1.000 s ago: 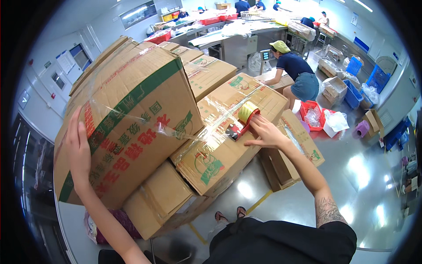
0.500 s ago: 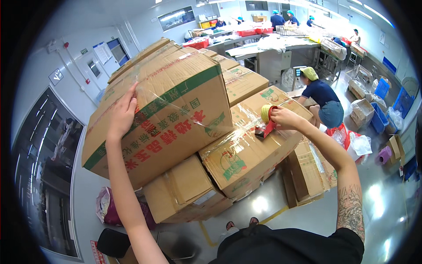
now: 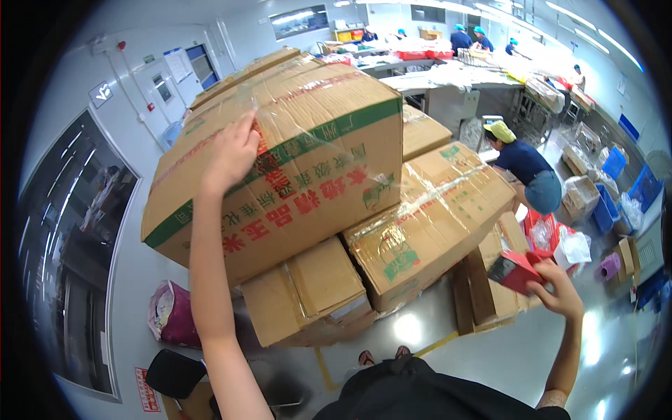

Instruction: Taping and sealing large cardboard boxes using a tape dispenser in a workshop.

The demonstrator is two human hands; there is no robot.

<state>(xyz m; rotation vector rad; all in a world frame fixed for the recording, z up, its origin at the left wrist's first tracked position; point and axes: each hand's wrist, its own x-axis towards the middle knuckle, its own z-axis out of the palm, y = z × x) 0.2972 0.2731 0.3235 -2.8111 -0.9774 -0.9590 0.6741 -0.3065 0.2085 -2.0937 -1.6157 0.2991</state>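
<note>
A large brown carton (image 3: pixel 336 168) with green bands and red and green print lies tilted on top of other cartons. My left hand (image 3: pixel 236 150) rests on its upper edge, fingers stretched out over the clear tape. Off to the right, above the floor, my right hand (image 3: pixel 560 290) grips a red tape dispenser (image 3: pixel 514 271); its tape roll is not visible from here. Under the big carton, a taped carton (image 3: pixel 434 210) sits at the right and a smaller carton (image 3: pixel 304 290) in front.
A person in a yellow cap (image 3: pixel 525 164) bends down at the right. Near them are a red crate (image 3: pixel 540 229) with plastic bags, blue crates (image 3: pixel 607 196) and an open carton (image 3: pixel 483 280). A purple bag (image 3: pixel 171 315) and a black stool (image 3: pixel 175 371) stand at the left.
My right hand has pulled the tape dispenser back from the right-hand carton, toward me and to the right. My left hand stays on the big carton. The view has shifted slightly.
</note>
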